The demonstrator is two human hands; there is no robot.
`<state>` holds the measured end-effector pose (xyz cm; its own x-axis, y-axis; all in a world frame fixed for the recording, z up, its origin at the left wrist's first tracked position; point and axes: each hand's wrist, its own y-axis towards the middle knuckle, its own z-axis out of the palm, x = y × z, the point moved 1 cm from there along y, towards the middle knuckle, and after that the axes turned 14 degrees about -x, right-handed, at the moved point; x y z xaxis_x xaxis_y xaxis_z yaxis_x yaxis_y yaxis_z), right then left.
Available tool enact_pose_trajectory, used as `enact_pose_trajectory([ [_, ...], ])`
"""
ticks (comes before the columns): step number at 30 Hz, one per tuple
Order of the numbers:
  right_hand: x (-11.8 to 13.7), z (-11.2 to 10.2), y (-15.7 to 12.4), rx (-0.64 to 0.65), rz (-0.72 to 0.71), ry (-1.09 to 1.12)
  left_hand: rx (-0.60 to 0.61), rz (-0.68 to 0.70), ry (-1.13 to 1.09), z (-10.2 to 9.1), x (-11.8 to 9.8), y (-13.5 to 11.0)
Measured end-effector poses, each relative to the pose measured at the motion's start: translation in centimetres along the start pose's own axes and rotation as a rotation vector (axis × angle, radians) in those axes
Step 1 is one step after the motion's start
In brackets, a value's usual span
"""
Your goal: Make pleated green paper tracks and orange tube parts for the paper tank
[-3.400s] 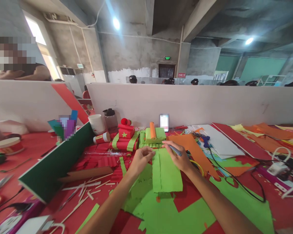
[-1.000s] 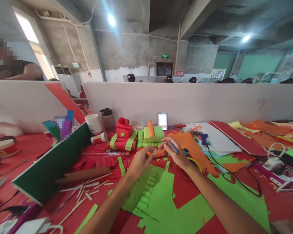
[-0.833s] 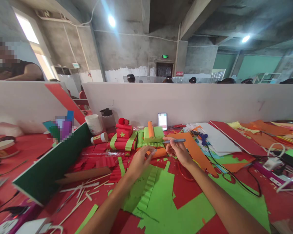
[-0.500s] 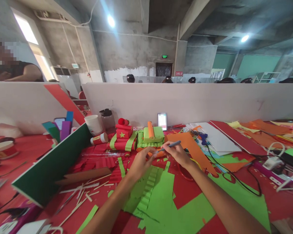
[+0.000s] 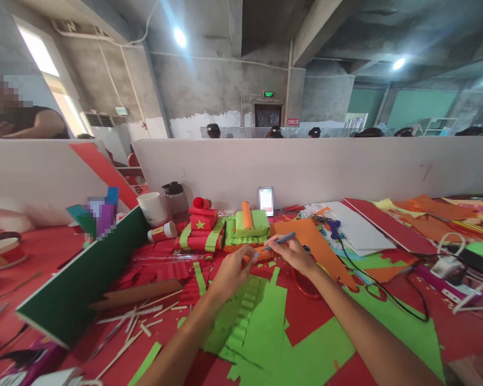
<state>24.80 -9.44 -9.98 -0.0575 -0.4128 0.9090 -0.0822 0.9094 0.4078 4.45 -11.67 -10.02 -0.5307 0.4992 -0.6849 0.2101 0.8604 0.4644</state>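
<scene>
My right hand (image 5: 287, 252) is closed round a slim grey-blue pen (image 5: 288, 236), which slants down toward my left hand. My left hand (image 5: 235, 268) has its fingertips pinched together just left of the pen's lower end. Whatever those fingers hold is too small to make out. Right behind both hands sits a green paper tank model (image 5: 257, 222) with an orange paper roll (image 5: 247, 215) on top. To its left is a red paper tank model (image 5: 203, 222) with a yellow star and green strips. Cut green paper (image 5: 265, 321) lies beneath my forearms.
A dark green board (image 5: 88, 273) leans on the left, near paper cups (image 5: 152, 208) and a bottle (image 5: 175, 198). A phone (image 5: 266, 201) stands against the white partition (image 5: 306, 166). On the right are orange paper (image 5: 326, 252), a blue glue gun (image 5: 335, 229) with its cord, and a power strip (image 5: 446, 287).
The pen's lower end has drawn slightly away from my left fingertips, leaving a small gap. The camera view has shifted a little.
</scene>
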Motion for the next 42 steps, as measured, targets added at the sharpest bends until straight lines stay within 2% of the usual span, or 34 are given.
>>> enact_pose_trajectory([
  [4, 0.0, -0.8, 0.1, 0.058, -0.025, -0.117, 0.1, 0.069, 0.143, 0.3, 1.1, -0.5],
  [7, 0.5, -1.2, -0.3, 0.254, -0.052, -0.375, 0.18, 0.116, 0.183, 0.9, 1.8, -0.9],
  [10, 1.1, -1.0, -1.1, 0.419, -0.177, -0.651, 0.193, 0.17, 0.166, 1.5, 2.2, -1.1],
  [14, 0.9, 0.2, -2.0, 0.576, -0.219, -0.838, 0.193, 0.196, 0.135, 1.6, 2.5, -1.0],
  [21, -0.5, 1.0, -2.6, 0.612, -0.216, -1.022, 0.197, 0.126, 0.35, 0.5, 2.5, -0.9],
  [27, -0.1, 0.8, -2.8, 0.606, -0.182, -1.085, 0.223, 0.155, 0.516, 0.1, 1.8, -0.8],
  [30, 0.0, 0.9, -2.9, 0.562, -0.189, -1.131, 0.223, 0.181, 0.481, -0.1, 1.3, -0.8],
  [33, 0.0, 0.9, -3.0, 0.545, -0.176, -1.177, 0.306, 0.18, 0.41, -0.2, 1.0, -1.0],
  [37, 0.2, 0.8, -3.0, 0.561, -0.144, -1.229, 0.391, 0.137, 0.387, -0.1, 1.2, -1.1],
  [42, 1.4, 1.0, -3.3, 0.606, -0.136, -1.265, 0.398, 0.12, 0.389, 0.0, 1.8, -1.1],
])
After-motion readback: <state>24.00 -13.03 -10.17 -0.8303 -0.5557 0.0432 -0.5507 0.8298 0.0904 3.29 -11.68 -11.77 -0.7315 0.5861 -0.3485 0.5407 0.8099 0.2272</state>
